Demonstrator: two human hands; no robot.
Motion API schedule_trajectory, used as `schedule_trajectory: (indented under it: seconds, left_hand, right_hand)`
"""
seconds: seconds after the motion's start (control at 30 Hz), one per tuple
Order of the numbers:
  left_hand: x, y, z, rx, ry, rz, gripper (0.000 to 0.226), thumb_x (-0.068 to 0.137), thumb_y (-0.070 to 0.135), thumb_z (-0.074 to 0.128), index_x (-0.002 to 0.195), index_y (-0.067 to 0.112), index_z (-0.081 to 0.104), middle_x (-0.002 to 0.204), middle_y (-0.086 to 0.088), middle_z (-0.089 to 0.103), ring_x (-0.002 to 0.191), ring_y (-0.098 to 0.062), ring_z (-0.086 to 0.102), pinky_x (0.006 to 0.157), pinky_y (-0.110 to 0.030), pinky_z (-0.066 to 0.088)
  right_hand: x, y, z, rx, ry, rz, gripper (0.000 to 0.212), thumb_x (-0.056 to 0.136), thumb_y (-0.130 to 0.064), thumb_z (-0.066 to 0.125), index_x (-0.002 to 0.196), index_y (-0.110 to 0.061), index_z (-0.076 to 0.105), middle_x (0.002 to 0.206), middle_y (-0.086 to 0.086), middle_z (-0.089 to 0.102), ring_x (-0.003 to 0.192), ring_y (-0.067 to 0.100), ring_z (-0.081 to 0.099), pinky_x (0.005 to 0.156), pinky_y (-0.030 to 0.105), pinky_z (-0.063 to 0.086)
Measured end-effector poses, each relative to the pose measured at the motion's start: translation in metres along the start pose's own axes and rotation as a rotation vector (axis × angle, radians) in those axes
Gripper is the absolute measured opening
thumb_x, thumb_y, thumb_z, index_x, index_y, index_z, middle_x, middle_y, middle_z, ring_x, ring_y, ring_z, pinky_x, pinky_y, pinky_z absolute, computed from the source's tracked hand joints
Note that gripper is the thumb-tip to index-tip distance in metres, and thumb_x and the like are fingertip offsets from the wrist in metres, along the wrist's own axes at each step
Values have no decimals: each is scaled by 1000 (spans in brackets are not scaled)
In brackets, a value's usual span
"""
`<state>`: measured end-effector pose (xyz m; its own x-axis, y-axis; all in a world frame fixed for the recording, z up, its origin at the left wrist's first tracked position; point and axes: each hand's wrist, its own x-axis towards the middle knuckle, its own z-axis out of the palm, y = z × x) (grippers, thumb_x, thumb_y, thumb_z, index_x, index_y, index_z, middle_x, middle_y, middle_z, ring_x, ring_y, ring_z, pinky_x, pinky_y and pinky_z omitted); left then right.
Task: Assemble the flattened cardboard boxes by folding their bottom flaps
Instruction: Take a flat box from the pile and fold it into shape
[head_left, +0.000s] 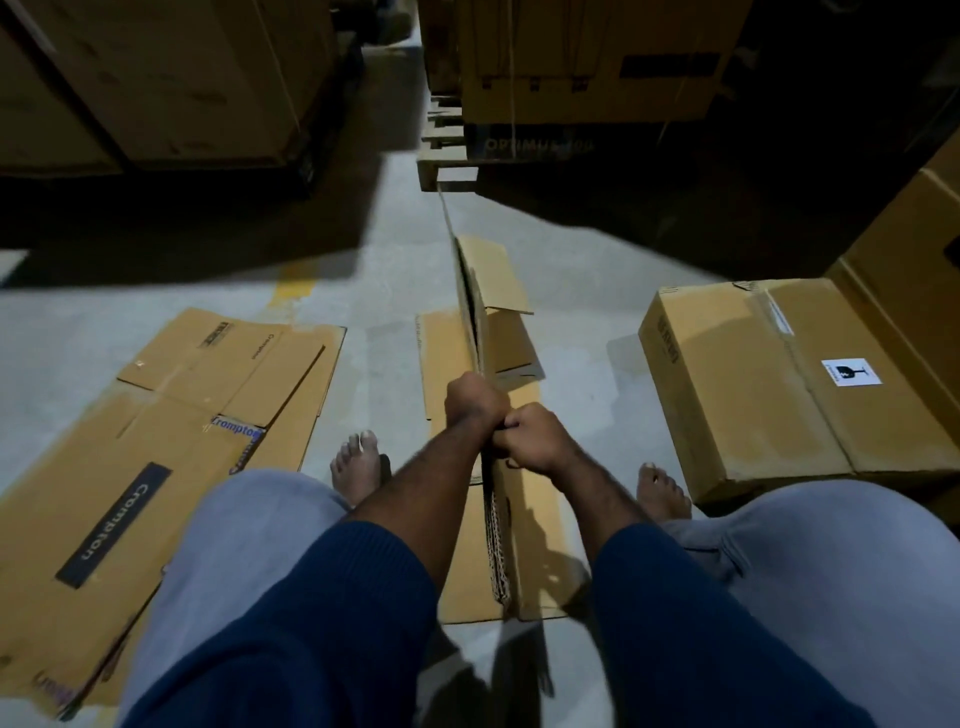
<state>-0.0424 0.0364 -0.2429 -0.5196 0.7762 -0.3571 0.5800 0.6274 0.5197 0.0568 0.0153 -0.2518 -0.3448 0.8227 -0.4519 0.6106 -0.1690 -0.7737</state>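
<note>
A flattened cardboard box (470, 306) stands on edge between my knees, its thin side facing me and one flap (493, 280) sticking out to the right at its far end. My left hand (472, 402) and my right hand (530, 439) both grip its upper edge, fists close together and touching. Beneath it another flat cardboard sheet (535, 540) lies on the floor. A stack of flattened Crompton boxes (156, 441) lies on the floor to my left.
An assembled closed box (769, 379) with a white sticker sits on the floor at the right, beside a larger box (914, 260). Stacked cartons (156, 78) and a pallet (447, 140) with more cartons stand ahead. My bare feet rest on the concrete floor (395, 249).
</note>
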Motion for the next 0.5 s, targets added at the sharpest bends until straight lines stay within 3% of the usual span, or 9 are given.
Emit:
schedule_trajectory:
  seconds: [0.07,0.13,0.2,0.27,0.33,0.4,0.5]
  left_hand:
    - [2,5,-4,32,11,60,15,99,7,55,85,6,60,86,-7,55,76,-23,56,61,-29,44]
    - [5,4,-11,86,24,116,20,96,5,57,76,8,53,82,-6,55,70,-20,54,55,-30,42]
    - [10,2,-22,129,31,180,13,91,7,60,80,9,54,90,-12,61,79,-28,60,59,-32,43]
    - [15,2,-38,180,40,251,6,87,9,62,83,9,58,97,-16,66,87,-34,65,63,-33,47]
    - [21,6,-58,261,58,339,5,85,11,63,88,7,64,98,-16,68,89,-34,67,67,-34,55]
    - [27,11,-78,348,80,430,9,87,13,63,94,7,67,99,-15,66,91,-33,67,73,-35,58]
    - [32,18,-111,487,115,549,16,89,17,61,101,10,68,101,-17,65,96,-36,66,70,-36,52]
  right_hand:
    - [5,-8,-12,2,-33,39,42,79,1,62,41,-17,56,49,1,51,51,22,50,52,32,40]
    - [9,-17,-26,39,-40,45,28,85,3,59,60,-8,65,62,10,57,61,24,56,55,34,44]
    - [11,-30,-40,198,39,53,14,92,-3,60,85,2,71,76,15,63,68,24,61,58,34,50]
    - [13,-43,-54,412,129,84,14,95,-8,62,98,2,72,83,17,68,70,24,64,62,35,53]
    - [14,-57,-68,535,160,93,14,96,-6,61,101,3,71,85,19,66,68,25,62,63,35,52]
    - [14,-70,-81,487,179,88,15,96,-6,60,101,3,71,86,20,68,69,26,63,63,34,53]
    - [13,-92,-100,384,187,13,12,97,-7,59,91,-10,70,94,13,71,77,26,68,60,28,51]
